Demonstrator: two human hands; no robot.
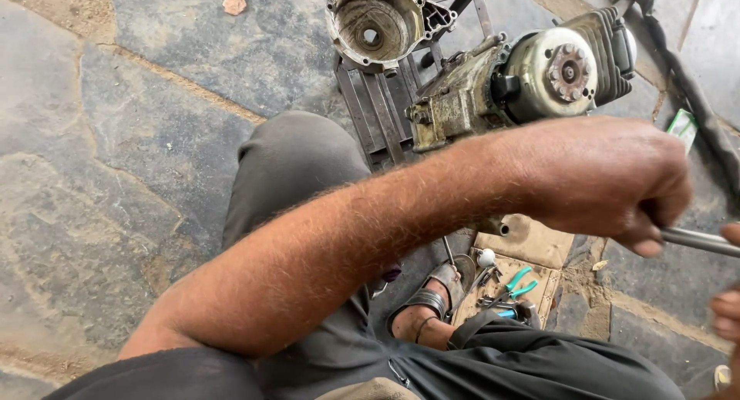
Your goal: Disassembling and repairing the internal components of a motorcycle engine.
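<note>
Stone floor (139, 138); left hand (609, 176) fingers clamped on metal rod (697, 240); right hand (728, 304) at frame edge, grip unclear.

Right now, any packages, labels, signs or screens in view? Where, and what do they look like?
Small packet: on the stone floor at the right, just beyond the left hand, beside a dark hose; flat, oblong, green and white.
Cardboard sheet: flattened on the floor below the engine; tan, with pliers and small parts lying on it.
No signs or screens.

Stone floor (139, 138): metal stand (378, 107), cardboard (532, 246), pliers (512, 286).
</note>
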